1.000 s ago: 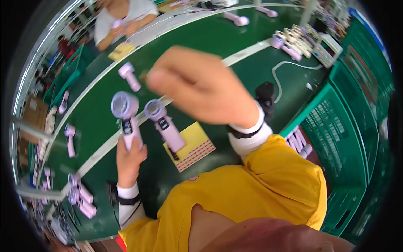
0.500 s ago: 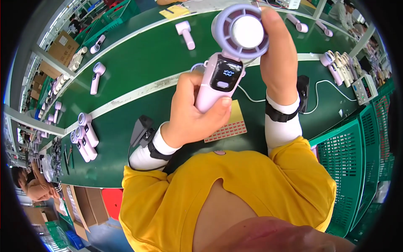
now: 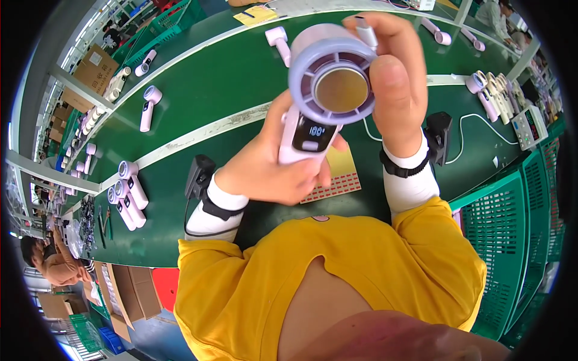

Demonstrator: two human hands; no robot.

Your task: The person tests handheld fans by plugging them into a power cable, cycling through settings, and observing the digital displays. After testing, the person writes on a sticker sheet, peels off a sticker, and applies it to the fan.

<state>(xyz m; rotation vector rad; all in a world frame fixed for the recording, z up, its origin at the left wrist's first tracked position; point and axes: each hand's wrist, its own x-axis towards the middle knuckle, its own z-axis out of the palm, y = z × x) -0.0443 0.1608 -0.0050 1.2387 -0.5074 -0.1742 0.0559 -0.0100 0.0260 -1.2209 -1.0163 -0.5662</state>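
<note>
My left hand (image 3: 274, 159) is wrapped round the handle of a pale purple handheld fan (image 3: 307, 135), tilted with its round head up. A small dark display on the handle is lit. The fan head has a spoked ring around a shiny, gold-tinted disc. At the right of the head, my right hand (image 3: 397, 78) is closed with a white cable plug (image 3: 365, 33) in its fingers, the metal tip pointing up. My right thumb lies against or right beside the fan's rim; which one I cannot tell.
Three similar fans (image 3: 129, 195) lie at the left of the green table (image 3: 198, 102). More fans (image 3: 494, 93) stand at the right by a small meter box (image 3: 530, 127). A yellow sheet with red marks (image 3: 334, 186) lies below my hands. Green crates (image 3: 490, 240) stand at the right.
The fan has tipped, its disc turning from white to gold-tinted, and its head has come lower. My right fingers have lifted, and the cable plug now shows more fully. The display's figures have changed.
</note>
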